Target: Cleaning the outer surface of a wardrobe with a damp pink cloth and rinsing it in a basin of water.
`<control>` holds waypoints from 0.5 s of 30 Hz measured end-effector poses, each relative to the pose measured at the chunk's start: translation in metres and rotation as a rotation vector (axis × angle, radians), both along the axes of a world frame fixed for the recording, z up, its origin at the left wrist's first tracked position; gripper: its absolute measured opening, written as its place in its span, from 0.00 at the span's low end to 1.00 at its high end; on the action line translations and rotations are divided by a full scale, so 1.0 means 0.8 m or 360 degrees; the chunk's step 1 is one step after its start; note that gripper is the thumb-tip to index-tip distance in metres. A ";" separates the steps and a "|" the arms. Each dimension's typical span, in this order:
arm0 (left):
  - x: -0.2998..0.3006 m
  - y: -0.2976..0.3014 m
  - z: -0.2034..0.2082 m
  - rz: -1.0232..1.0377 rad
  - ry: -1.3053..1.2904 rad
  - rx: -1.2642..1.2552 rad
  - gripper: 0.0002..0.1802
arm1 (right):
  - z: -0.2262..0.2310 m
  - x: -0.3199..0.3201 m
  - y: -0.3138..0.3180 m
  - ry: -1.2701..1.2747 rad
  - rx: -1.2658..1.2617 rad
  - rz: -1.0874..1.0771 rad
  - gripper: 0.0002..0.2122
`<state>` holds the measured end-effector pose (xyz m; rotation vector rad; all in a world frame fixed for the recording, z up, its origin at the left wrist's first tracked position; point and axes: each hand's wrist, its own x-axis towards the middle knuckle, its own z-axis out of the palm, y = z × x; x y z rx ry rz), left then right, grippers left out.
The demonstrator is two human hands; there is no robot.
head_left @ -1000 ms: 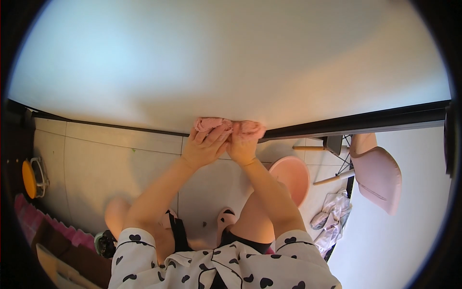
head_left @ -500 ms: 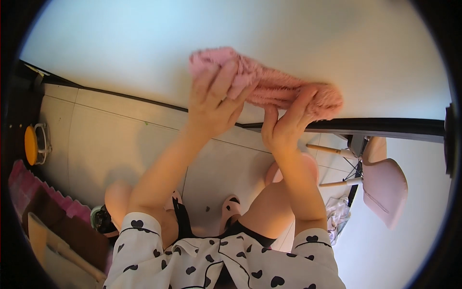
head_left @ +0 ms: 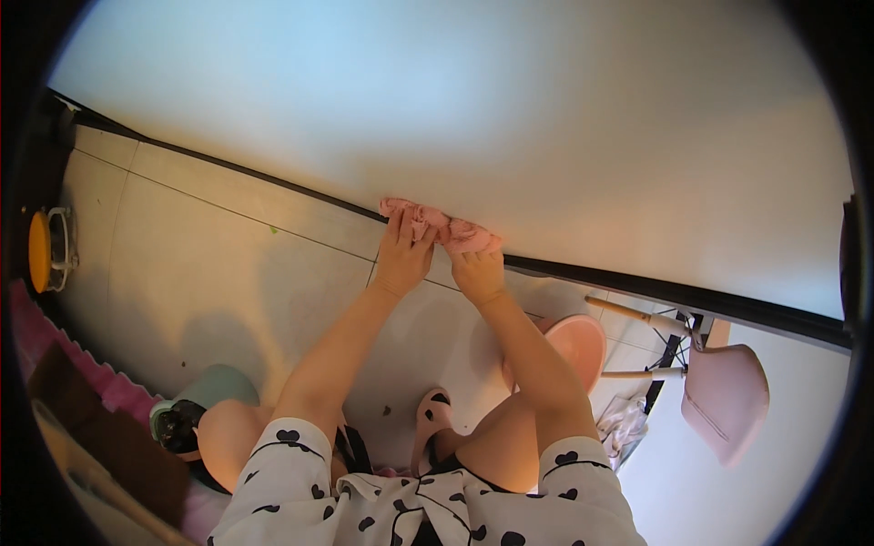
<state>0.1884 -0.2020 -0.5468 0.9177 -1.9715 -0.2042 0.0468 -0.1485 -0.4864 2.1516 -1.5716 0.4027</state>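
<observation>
A fluffy pink cloth (head_left: 464,233) is bunched against the lower part of a broad pale panel (head_left: 583,136), close above the dark strip (head_left: 592,273) along its bottom. My left hand (head_left: 402,261) is closed over the cloth's left part, fingers pressed on it. Gripping its right end, my right hand (head_left: 480,273) lies beside the left, the two almost touching. Both arms reach straight forward, and the cloth hides the stretch of strip behind it.
A pink basin (head_left: 583,344) stands on the tiled floor (head_left: 209,246) by my right forearm. Farther right is a pale pink chair (head_left: 726,400) with wooden legs. At the left are a round yellow-topped item (head_left: 39,252) and a green container (head_left: 218,387) by my leg.
Both hands have moved down the panel toward its bottom strip with the cloth, the right hand also to the left. The hands are closer together, and the cloth looks more bunched.
</observation>
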 end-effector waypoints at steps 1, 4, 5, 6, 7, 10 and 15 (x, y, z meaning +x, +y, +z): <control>0.002 0.002 -0.010 -0.0032 -0.0059 0.0129 0.24 | -0.025 -0.007 0.008 0.0011 0.0148 0.0017 0.17; 0.014 0.019 -0.027 -0.0114 -0.0056 0.0551 0.29 | -0.050 -0.010 0.013 0.0090 0.0425 0.0077 0.17; 0.016 0.024 -0.032 -0.0184 0.0003 0.0839 0.33 | -0.052 -0.010 0.013 0.0151 0.0550 0.0099 0.17; 0.014 0.026 -0.035 -0.0172 0.0016 0.0843 0.33 | -0.052 -0.011 0.014 0.0162 0.0554 0.0112 0.17; 0.016 0.027 -0.034 -0.0206 0.0193 0.1066 0.36 | -0.046 -0.005 0.012 0.0222 0.0590 0.0104 0.17; -0.005 0.032 -0.015 -0.0149 0.0624 0.1256 0.39 | -0.016 0.016 0.015 0.0187 0.0613 0.0043 0.17; -0.031 0.031 0.067 -0.0107 0.0987 0.1079 0.36 | 0.080 0.041 -0.006 -0.0155 0.0152 -0.0108 0.17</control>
